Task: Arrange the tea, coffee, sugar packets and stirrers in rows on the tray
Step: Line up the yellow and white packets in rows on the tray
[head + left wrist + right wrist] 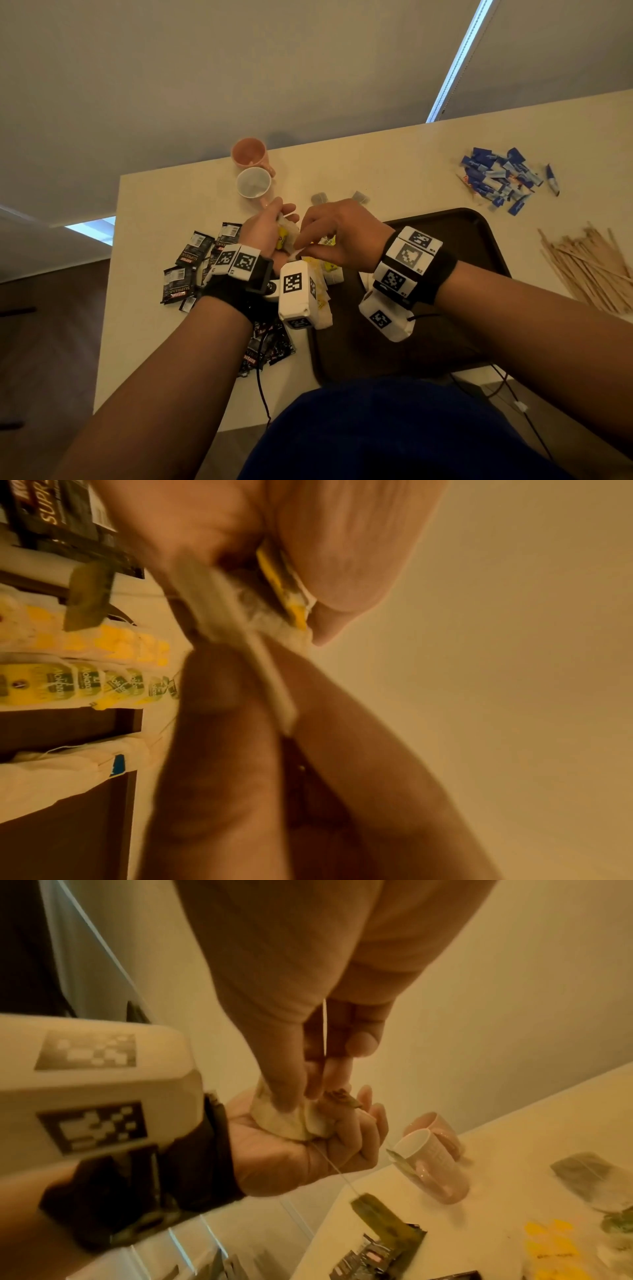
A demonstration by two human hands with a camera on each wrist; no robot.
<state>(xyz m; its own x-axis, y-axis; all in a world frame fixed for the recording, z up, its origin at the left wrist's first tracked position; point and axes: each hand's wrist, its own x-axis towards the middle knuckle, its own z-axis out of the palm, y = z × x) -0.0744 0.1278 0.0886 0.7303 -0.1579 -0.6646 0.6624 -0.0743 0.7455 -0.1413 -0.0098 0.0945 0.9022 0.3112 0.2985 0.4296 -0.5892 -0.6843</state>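
Closest to the head camera, along the bottom edge, is the person's dark blue lap, and above it the two forearms run up to mid-frame, where both hands meet over the table. The left hand (265, 228) is cupped palm up, its fingers curled round a small bundle of tea bags (291, 1121); strings trail from it, with green paper tags (371, 1206) hanging below. The right hand (337, 233) comes at the bundle from the right, fingertips (284, 1102) pinching one bag at its edge, apparently to draw it free.

The dark brown tray (479, 246) lies directly under and to the lower right of the hands in the head view, so the right hand is the nearer one to set a bag down. At the tray's left end a row of tea bags with yellow labels (85, 688) already lies overlapped, and the left wrist view shows another yellow row above it; the row's long axis runs away from the person along that edge, and I'd say the next bag goes onto it.

The rest is not yet sorted: black coffee sachets (191, 263) at centre left, blue sugar packets (496, 178) at upper right, wooden stirrers (589, 263) at the right edge, all off the tray. Two mugs, pink (250, 154) and white (255, 183), lie tipped above the hands.
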